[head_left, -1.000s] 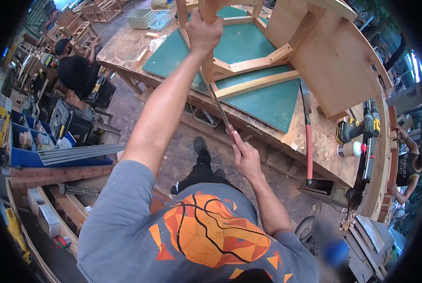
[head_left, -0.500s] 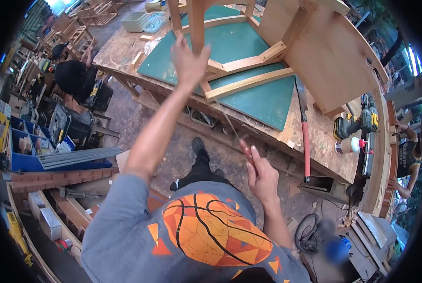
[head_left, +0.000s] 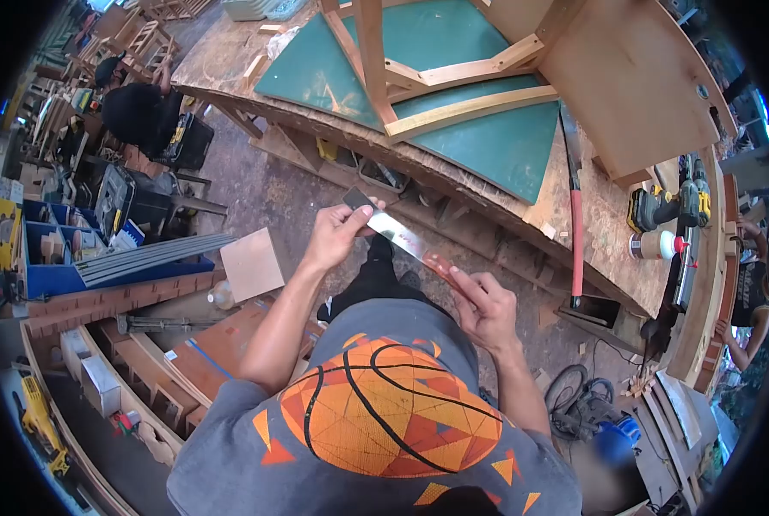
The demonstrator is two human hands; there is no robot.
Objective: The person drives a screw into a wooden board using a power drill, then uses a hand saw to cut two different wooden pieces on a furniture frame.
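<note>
I hold a chisel (head_left: 399, 234) level in front of my chest. My right hand (head_left: 486, 308) grips its reddish handle. My left hand (head_left: 340, 230) pinches the flat metal blade near its tip. Beyond my hands, a wooden chair frame (head_left: 453, 73) lies on a green mat (head_left: 496, 146) on the workbench (head_left: 574, 224). Neither hand touches the chair.
A red-handled saw (head_left: 575, 215), a yellow drill (head_left: 670, 206) and a glue bottle (head_left: 655, 245) lie on the bench's right end. A crouching person in black (head_left: 139, 112) is at far left, another person's arm (head_left: 741, 318) at far right. Blue toolboxes (head_left: 53, 258) and boards sit on the floor.
My left hand let go of the chair leg and came down onto the chisel blade. The chisel swung away from the chair toward my chest, still in my right hand.
</note>
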